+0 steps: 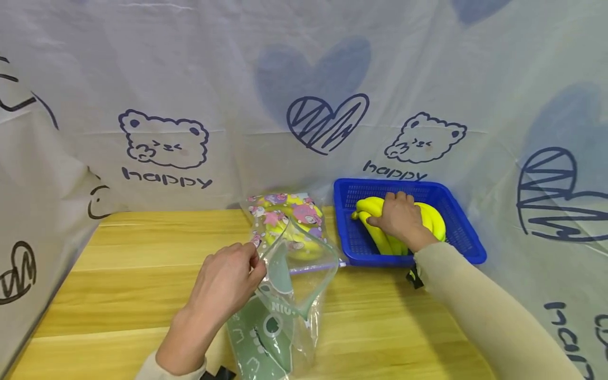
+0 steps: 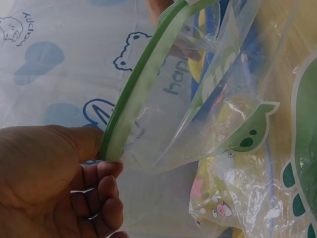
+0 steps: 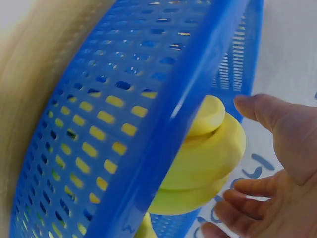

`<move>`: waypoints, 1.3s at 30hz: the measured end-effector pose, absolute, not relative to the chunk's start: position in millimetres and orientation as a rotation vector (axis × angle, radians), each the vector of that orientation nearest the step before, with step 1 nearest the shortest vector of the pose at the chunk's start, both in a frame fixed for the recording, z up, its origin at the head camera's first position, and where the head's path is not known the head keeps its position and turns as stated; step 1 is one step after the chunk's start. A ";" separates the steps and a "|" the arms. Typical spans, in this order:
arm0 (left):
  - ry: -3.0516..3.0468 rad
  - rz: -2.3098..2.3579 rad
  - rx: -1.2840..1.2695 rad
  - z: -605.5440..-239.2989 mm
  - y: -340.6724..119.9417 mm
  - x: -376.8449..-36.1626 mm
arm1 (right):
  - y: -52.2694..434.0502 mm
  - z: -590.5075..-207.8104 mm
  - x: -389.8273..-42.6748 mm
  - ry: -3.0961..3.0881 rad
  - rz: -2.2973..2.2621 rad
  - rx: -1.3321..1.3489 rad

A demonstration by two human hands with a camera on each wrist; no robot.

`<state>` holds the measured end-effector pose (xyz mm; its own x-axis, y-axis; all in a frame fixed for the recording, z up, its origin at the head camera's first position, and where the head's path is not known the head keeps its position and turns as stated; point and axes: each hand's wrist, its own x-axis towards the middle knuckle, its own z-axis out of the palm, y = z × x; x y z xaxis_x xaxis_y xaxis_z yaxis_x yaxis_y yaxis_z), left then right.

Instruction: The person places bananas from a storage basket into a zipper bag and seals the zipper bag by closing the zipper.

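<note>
A clear zip bag point(image 1: 266, 338) with a green cartoon print stands with its mouth spread above the table. My left hand point(image 1: 227, 277) pinches the rim of that mouth; in the left wrist view the thumb and index finger meet on its green zip strip point(image 2: 130, 91). Yellow bananas point(image 1: 375, 240) lie in a blue plastic basket point(image 1: 380, 260) at the right. Over them is my right hand point(image 1: 401, 216), reaching down from above. The right wrist view shows its fingers point(image 3: 242, 213) spread and only loosely bent beside the bananas point(image 3: 213, 153), not closed round them.
Behind the clear bag lies a second zip bag point(image 1: 273, 203) with pink cartoon print and yellow contents, left of the basket. The wooden table point(image 1: 142, 253) meets a hanging white cloth point(image 1: 228, 79) with bears and hearts at the back and sides.
</note>
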<state>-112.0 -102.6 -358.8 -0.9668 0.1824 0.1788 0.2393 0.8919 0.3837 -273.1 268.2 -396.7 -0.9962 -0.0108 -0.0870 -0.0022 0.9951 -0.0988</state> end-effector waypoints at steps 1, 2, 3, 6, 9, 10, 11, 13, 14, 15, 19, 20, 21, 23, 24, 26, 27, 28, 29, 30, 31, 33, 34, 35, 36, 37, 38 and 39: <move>-2.920 -0.619 -0.328 -358.7 -102.7 -112.0 | 268.4 -395.9 -274.0 3.032 -0.168 0.015; -2.920 -0.620 -0.329 -358.5 -102.7 -112.1 | 268.9 -395.1 -275.0 3.015 -0.179 0.034; -2.919 -0.621 -0.330 -358.4 -102.8 -112.1 | 269.3 -394.1 -275.8 2.995 -0.192 0.054; -2.917 -0.621 -0.331 -358.0 -103.3 -112.0 | 271.5 -392.0 -279.8 2.951 -0.237 0.087; -2.919 -0.626 -0.321 -357.4 -104.1 -112.1 | 273.3 -391.2 -284.3 2.905 -0.265 0.088; -2.920 -0.628 -0.318 -357.1 -104.4 -112.2 | 273.7 -390.7 -285.7 2.891 -0.274 0.086; -2.921 -0.629 -0.315 -356.7 -104.6 -112.3 | 274.2 -390.3 -287.2 2.876 -0.280 0.084; -2.925 -0.632 -0.309 -356.2 -104.9 -112.7 | 273.6 -389.6 -288.9 2.852 -0.277 0.080; -2.926 -0.631 -0.308 -356.0 -104.9 -112.8 | 273.2 -389.6 -289.8 2.845 -0.273 0.078; -2.928 -0.631 -0.308 -355.8 -104.9 -113.0 | 272.4 -389.7 -290.2 2.841 -0.271 0.077; -2.937 -0.626 -0.305 -355.3 -104.7 -113.0 | 268.5 -389.4 -290.9 2.857 -0.257 0.073; -2.938 -0.625 -0.305 -355.4 -104.8 -112.9 | 267.4 -389.6 -291.0 2.865 -0.254 0.073; -2.937 -0.625 -0.306 -355.5 -105.0 -112.7 | 266.2 -389.4 -290.7 2.874 -0.250 0.071; -2.934 -0.624 -0.306 -355.6 -105.5 -112.1 | 264.2 -388.8 -289.6 2.895 -0.237 0.063; -2.932 -0.622 -0.306 -355.5 -105.8 -111.8 | 263.4 -388.3 -288.9 2.906 -0.233 0.061; -2.926 -0.624 -0.308 -355.7 -105.8 -111.4 | 263.5 -386.7 -286.1 2.937 -0.225 0.054; -2.925 -0.626 -0.309 -355.7 -105.7 -111.1 | 263.8 -385.3 -284.5 2.954 -0.223 0.055; -2.926 -0.627 -0.308 -355.5 -105.7 -110.9 | 263.8 -383.4 -282.7 2.972 -0.226 0.056; -2.926 -0.629 -0.307 -355.4 -105.7 -110.8 | 264.1 -381.6 -281.2 2.990 -0.233 0.056; -2.924 -0.632 -0.308 -355.4 -105.7 -110.7 | 264.2 -379.5 -279.5 3.007 -0.240 0.057; -2.923 -0.636 -0.309 -355.4 -105.6 -110.6 | 264.2 -377.0 -277.8 3.025 -0.251 0.053; -2.916 -0.642 -0.313 -355.5 -105.4 -110.6 | 264.2 -372.2 -275.2 3.055 -0.273 0.040; -2.909 -0.643 -0.316 -355.5 -105.1 -110.6 | 264.0 -369.7 -273.9 3.068 -0.286 0.030; -2.902 -0.647 -0.321 -355.6 -104.7 -110.6 | 263.7 -367.1 -272.6 3.079 -0.294 0.021; -2.895 -0.653 -0.326 -355.6 -104.3 -110.7 | 263.2 -364.3 -271.2 3.091 -0.296 0.010; -2.886 -0.655 -0.331 -355.7 -103.8 -110.6 | 262.7 -361.5 -269.7 3.101 -0.297 -0.002; -2.877 -0.657 -0.336 -355.7 -103.3 -110.6 | 262.0 -358.5 -268.0 3.109 -0.298 -0.008; -2.867 -0.659 -0.340 -355.8 -102.8 -110.5 | 261.1 -354.8 -265.8 3.114 -0.299 -0.013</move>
